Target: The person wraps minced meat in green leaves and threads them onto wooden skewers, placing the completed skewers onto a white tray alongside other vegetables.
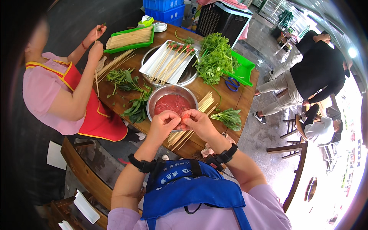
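Over the near rim of a steel bowl, my left hand and my right hand meet at the fingertips. Both pinch a small piece of raw red meat. More red meat in wet red liquid fills the bowl. Bamboo skewers lie right of the bowl and run partly beneath my right hand. A white tray behind the bowl bears several skewers with meat and green leaves at their tips; it rests on a wide steel basin. Leafy greens lie left of the bowl.
On the wooden table are cilantro, a green tray, blue-handled scissors, a small leafy bunch and a green tray of skewers. A co-worker in a red apron holds a skewer at the left. A wooden chair stands near.
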Available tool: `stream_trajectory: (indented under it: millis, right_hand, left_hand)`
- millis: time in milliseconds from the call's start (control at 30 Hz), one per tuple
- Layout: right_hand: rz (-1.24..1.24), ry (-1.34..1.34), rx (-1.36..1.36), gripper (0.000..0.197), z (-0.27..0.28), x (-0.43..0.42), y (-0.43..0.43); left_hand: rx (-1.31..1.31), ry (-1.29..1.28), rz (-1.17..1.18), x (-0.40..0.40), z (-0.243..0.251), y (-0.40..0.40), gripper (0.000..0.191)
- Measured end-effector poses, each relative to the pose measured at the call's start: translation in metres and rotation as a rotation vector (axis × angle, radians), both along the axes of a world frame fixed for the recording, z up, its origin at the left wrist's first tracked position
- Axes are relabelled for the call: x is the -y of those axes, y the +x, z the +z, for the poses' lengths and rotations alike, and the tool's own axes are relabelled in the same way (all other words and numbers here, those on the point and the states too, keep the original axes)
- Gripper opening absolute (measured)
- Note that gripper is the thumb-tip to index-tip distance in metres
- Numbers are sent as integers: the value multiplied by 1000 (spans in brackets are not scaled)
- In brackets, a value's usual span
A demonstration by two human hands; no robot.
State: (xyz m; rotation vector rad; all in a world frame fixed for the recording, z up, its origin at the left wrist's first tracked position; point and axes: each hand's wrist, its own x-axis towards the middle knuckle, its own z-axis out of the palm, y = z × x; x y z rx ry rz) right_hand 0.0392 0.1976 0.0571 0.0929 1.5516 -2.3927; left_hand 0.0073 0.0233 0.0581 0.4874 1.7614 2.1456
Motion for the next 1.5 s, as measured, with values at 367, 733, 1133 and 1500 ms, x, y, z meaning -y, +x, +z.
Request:
stream_trajectory:
  millis: [367, 733, 1133, 1500]
  right_hand:
    - [-60, 345, -451, 8, 3, 4, 2]
    - [-315, 818, -771, 17, 13, 10, 12]
    - [-235, 1086, -915, 15, 12, 0, 11]
    - [-49, 510, -300, 7, 16, -2, 2]
  left_hand:
    - [410, 171, 26, -7, 8, 0, 10]
    - [11, -199, 173, -7, -10, -3, 17]
    - [-428, -285, 230, -12, 3, 6, 18]
    - [-566, -259, 166, -10, -1, 4, 20]
